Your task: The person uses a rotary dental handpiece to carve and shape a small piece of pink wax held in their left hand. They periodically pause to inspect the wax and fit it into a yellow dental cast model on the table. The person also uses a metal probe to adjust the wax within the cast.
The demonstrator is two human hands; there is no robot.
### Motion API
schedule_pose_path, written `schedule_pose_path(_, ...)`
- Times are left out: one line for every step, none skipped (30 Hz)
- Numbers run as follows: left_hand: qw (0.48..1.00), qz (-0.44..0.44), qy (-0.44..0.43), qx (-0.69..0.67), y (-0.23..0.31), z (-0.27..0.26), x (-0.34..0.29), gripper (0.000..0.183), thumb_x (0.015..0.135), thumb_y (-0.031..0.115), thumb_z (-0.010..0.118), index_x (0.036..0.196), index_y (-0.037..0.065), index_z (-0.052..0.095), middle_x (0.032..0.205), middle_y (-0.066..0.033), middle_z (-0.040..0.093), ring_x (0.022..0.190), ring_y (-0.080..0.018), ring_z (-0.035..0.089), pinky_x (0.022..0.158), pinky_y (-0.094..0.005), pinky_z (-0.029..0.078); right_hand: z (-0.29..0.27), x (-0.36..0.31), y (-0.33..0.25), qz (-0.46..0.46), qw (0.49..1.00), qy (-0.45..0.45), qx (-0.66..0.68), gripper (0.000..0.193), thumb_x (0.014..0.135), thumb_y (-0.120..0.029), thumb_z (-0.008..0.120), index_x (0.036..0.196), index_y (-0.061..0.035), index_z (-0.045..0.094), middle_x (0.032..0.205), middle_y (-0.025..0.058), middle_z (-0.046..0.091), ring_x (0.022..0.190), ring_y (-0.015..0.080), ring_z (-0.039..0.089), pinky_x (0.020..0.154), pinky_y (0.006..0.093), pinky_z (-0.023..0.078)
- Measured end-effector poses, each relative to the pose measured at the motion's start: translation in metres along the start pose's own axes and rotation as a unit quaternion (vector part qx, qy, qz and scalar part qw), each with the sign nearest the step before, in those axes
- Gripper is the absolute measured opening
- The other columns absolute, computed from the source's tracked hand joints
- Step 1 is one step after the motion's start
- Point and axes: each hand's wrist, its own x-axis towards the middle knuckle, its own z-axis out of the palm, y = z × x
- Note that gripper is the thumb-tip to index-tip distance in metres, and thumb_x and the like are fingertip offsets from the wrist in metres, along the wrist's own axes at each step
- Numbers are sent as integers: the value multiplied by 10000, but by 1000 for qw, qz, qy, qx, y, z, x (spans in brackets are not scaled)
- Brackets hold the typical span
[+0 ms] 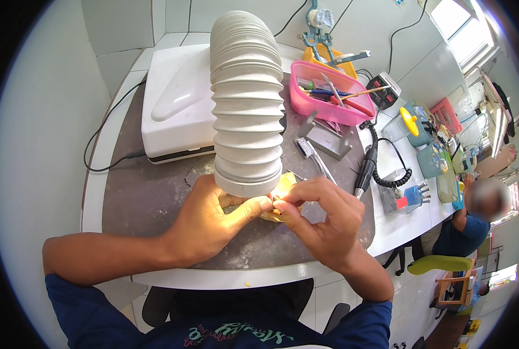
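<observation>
My left hand (216, 215) and my right hand (326, 218) meet just below the mouth of a ribbed white suction hose (249, 145). Thumb and fingers of both pinch together on a tiny dark piece (276, 198), too small to name. Right under and behind the fingertips lies a pale yellow object (273, 216), brightly lit and largely covered by my hands; its kind is unclear. Beyond my right hand, a toothbrush-like brush (306, 148) and a grey metal stand (329, 138) rest on the dark mat (149, 200).
At the back left stands a white machine housing (178, 110) with a black cable. A pink basket of tools (329, 110) sits behind the stand. To the right are a black handpiece (366, 171) on a coiled cord and a clear box of burs (400, 198). Another person (463, 230) sits far right.
</observation>
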Motion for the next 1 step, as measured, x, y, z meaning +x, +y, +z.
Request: schedule_pose_path(1000,0,0,0,0,0,0,205,930,76,656,1102,-36,658,1029,-88,702,978,-131,643,914,-314,516,0,0,0,0,1000,0,0,129,768,12,767,850,24,669,796,121,689,673,168,656,622,260,511)
